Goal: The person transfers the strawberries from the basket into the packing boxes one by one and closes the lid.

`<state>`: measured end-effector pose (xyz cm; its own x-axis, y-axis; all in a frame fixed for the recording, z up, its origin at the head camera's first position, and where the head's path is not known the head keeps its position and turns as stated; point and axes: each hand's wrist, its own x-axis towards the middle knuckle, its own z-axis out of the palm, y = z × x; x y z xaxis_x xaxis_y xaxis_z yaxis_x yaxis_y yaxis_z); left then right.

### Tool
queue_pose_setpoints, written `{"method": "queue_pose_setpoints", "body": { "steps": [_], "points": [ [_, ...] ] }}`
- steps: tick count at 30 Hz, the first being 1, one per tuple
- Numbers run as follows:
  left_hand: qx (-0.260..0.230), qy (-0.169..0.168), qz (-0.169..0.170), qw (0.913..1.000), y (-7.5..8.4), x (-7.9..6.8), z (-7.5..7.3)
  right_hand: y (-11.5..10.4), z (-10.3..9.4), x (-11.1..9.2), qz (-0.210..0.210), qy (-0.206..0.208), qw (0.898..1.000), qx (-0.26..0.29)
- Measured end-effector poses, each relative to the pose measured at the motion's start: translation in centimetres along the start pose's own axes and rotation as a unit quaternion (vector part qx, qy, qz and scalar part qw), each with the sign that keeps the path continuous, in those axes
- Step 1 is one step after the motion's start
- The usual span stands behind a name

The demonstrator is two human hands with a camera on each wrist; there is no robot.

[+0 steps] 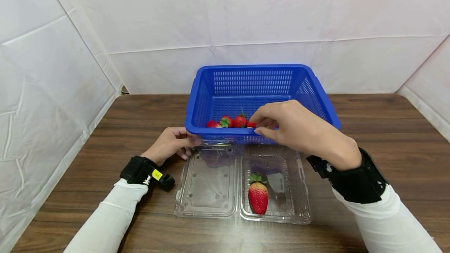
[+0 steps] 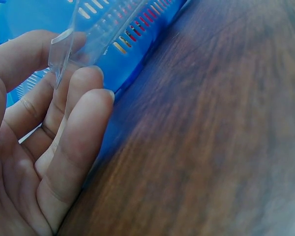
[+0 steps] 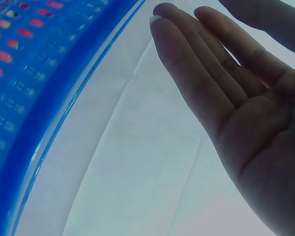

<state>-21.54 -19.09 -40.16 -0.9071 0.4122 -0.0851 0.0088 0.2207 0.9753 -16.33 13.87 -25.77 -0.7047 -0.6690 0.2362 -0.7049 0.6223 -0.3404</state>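
Left hand (image 1: 171, 143) pinches the clear box (image 1: 214, 190). Right hand (image 1: 297, 128) seems to pick strawberries (image 1: 240, 122); I can't tell its grip. Next needs a soft lift.

I can read no words, numbers or brand anywhere. On the black band (image 1: 135, 170) at my left wrist, over the worktop (image 1: 397, 159) on the side of its left edge, a small yellow label (image 1: 156, 174) carries a dark mark too tiny for me to make out. The whitish marks (image 1: 329, 167) on my right wristband (image 1: 362, 180), toward the right edge, are illegible too.
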Motion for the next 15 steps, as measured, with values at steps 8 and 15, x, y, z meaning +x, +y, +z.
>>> {"method": "queue_pose_setpoints", "body": {
  "steps": [8,15],
  "points": [
    [0.001,0.0,0.0,1.0,0.1,0.0,0.0,1.3,-0.2,0.3,0.034,0.021,0.999,-0.023],
    [0.002,-0.002,0.001,1.0,0.0,0.0,0.0,2.8,0.0,0.6,0.059,0.031,0.997,-0.04]
  ]
}}
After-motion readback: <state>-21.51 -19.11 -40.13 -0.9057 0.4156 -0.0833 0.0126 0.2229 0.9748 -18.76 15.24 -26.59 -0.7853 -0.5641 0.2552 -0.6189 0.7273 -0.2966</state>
